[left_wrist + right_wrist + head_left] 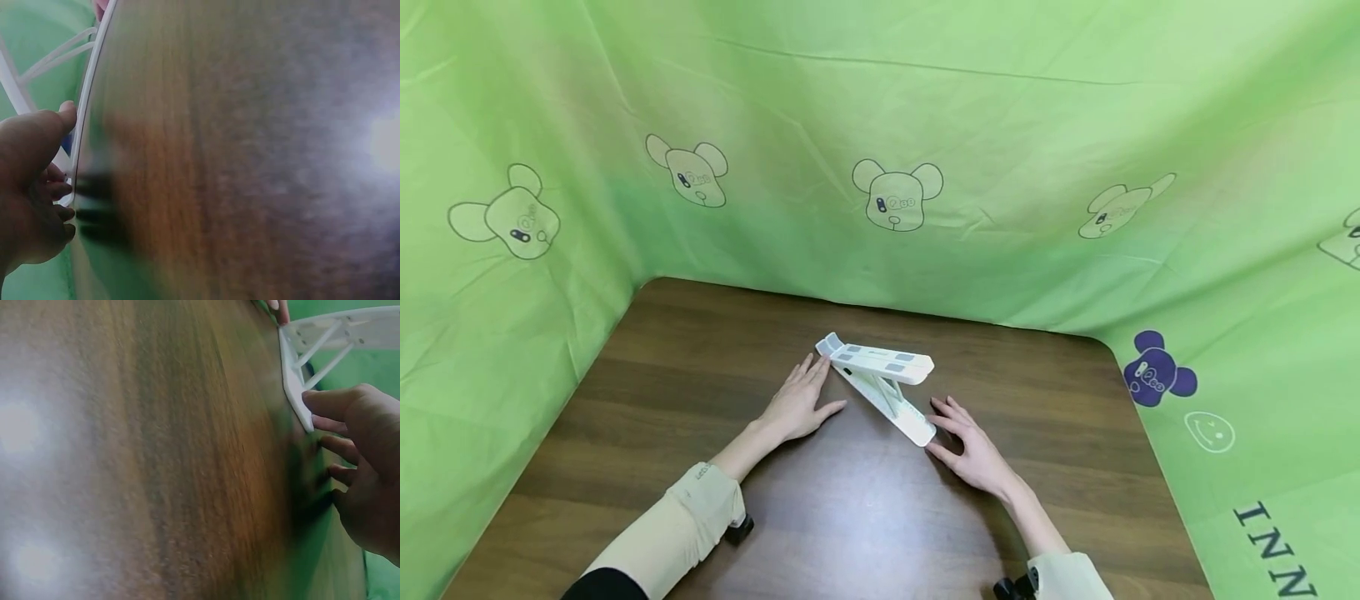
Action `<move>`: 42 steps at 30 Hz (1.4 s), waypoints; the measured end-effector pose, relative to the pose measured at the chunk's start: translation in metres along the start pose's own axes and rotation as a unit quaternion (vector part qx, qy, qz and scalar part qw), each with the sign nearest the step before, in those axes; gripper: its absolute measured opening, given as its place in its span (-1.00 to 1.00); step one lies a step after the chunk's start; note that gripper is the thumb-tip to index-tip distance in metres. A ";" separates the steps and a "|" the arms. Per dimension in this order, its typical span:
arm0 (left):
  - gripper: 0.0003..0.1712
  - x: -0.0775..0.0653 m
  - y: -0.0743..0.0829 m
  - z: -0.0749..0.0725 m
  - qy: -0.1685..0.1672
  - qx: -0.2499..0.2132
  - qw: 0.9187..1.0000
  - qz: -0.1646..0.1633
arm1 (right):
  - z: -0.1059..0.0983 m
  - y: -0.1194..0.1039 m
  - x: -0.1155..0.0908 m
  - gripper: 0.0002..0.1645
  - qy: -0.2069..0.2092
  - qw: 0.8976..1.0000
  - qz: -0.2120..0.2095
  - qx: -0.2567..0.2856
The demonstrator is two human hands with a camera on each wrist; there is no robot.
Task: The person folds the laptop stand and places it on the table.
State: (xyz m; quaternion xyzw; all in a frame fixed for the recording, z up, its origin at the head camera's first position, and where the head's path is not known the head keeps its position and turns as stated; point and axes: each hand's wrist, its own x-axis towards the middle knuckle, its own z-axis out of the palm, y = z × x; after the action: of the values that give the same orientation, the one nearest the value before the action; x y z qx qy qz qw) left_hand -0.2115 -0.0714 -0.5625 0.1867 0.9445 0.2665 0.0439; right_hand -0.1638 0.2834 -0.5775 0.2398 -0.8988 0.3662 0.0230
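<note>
A white folding laptop stand (880,360) with grey pads stands on the table, its upper arm raised at an angle on thin struts above its base. My left hand (797,404) lies with its fingers extended, the tips touching the stand's left, hinged end; the thumb is spread away from it. At the other end my right hand (973,454) has thumb and index finger on either side of the base's near tip, pinching it lightly. Its other fingers are spread. The right wrist view shows that thumb against the white base (294,381).
The brown wooden table (737,333) reflects a bright light near its front. Green cloth (895,100) printed with bear heads surrounds the far edge and both sides. Dark wrist devices (739,530) sit by the pale sleeves.
</note>
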 end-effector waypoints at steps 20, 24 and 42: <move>0.10 0.019 0.006 0.006 -0.014 0.010 1.000 -0.008 | 0.011 -0.033 -0.008 -0.36 -0.059 0.997 0.044 0.001; 0.10 0.022 0.006 0.007 -0.013 0.010 1.000 -0.002 | 0.016 -0.039 -0.007 -0.37 -0.067 0.997 0.042 0.012; 0.05 0.011 0.010 0.003 -0.046 0.069 0.995 0.048 | 0.021 -0.041 0.005 -0.09 -0.073 0.996 0.006 -0.057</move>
State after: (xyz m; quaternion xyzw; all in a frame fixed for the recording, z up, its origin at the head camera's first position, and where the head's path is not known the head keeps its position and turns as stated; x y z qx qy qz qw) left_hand -0.2175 -0.0579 -0.5597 0.2468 0.9476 0.1933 0.0614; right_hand -0.1475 0.2424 -0.5651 0.2588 -0.9188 0.2963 -0.0317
